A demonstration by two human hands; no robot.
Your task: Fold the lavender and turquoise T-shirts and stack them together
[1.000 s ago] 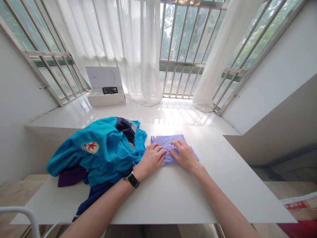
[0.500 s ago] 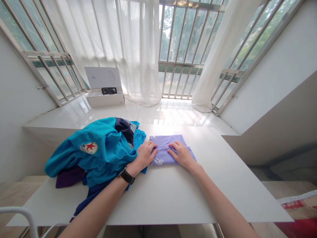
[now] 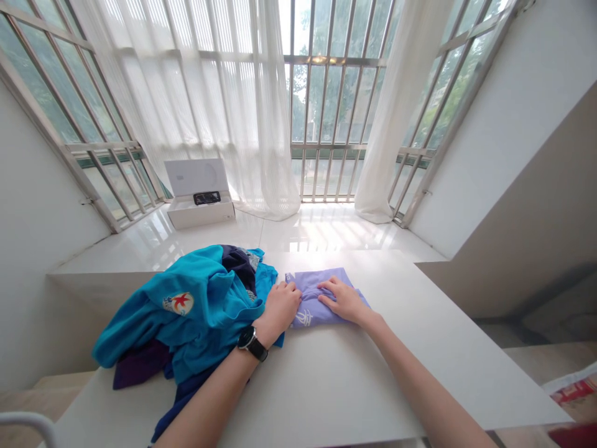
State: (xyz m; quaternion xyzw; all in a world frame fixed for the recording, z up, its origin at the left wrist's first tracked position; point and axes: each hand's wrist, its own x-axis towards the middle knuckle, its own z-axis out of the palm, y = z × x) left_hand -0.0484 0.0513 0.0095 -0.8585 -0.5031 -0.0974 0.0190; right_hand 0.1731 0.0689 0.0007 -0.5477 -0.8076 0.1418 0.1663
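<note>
A lavender shirt [image 3: 312, 300], folded into a flat rectangle with white print, lies on the white table. At its left end, my left hand [image 3: 283, 310] has its fingers curled together on the cloth, and a black watch circles that wrist. My right hand [image 3: 344, 300] rests on the right part of the fabric with fingers spread, and small wrinkles run between the two hands. Just left of my left hand is a rumpled heap of clothes, topped by a turquoise shirt [image 3: 205, 298] bearing a round red-star badge.
The white table [image 3: 349, 379] meets a glossy window ledge. On that ledge stands an open white box [image 3: 200, 214] with a dark phone-like device [image 3: 206, 198] on it. Sheer curtains [image 3: 265, 124] and barred windows close off the far side. A white curved tube [image 3: 28, 420] shows at bottom left.
The view has tilted upward, so the scene sits lower. My left fingers have drawn closer together at the shirt's left end, while my right hand stays on the cloth.
</note>
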